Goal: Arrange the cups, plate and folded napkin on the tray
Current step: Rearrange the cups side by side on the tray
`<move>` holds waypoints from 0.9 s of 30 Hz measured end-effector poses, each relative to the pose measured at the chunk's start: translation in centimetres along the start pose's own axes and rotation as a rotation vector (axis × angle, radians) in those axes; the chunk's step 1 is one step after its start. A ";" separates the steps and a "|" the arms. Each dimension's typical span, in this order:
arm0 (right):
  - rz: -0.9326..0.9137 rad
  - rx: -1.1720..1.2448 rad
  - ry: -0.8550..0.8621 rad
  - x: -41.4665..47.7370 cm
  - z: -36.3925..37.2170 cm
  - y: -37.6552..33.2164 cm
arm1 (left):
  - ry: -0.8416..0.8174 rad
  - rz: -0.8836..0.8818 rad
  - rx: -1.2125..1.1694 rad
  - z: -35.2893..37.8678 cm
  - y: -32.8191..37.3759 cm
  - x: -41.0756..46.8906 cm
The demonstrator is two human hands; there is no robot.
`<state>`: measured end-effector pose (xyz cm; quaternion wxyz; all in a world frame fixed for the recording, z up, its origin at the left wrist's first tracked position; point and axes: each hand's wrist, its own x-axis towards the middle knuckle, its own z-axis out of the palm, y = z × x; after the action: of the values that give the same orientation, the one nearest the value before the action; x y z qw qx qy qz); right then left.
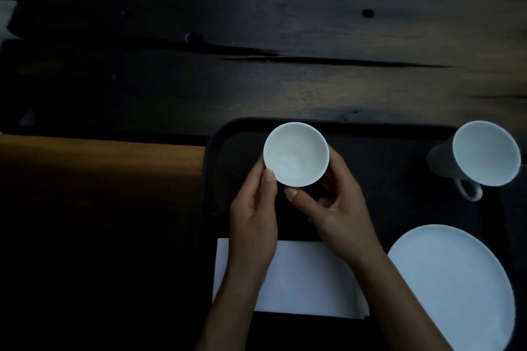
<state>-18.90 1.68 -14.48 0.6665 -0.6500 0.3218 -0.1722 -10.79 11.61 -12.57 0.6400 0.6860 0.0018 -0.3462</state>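
Observation:
A small white handleless cup stands upright at the far left corner of the black tray. My left hand grips its left side, thumb on the rim. On the cup's right side my right hand wraps around it with the thumb below the rim. A white mug with a handle stands at the tray's far right. The white plate lies at the near right. A folded white napkin lies at the near left, partly under my forearms.
The tray rests on a dark wooden table with cracks and knot holes. A lighter brown wooden surface lies left of the tray. The scene is dim.

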 end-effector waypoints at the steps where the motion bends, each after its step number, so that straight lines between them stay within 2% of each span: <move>1: 0.002 -0.001 0.002 -0.1 -0.1 0.0 | 0.001 -0.003 -0.005 0.1 0.0 -0.1; 27: -0.011 0.002 -0.003 -0.8 -3.0 0.6 | -0.062 0.129 0.003 2.2 -2.1 -0.7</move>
<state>-21.51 -0.02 -14.77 0.6668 -0.6514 0.3167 -0.1753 -13.24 10.39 -13.96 0.6596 0.6746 -0.0625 -0.3253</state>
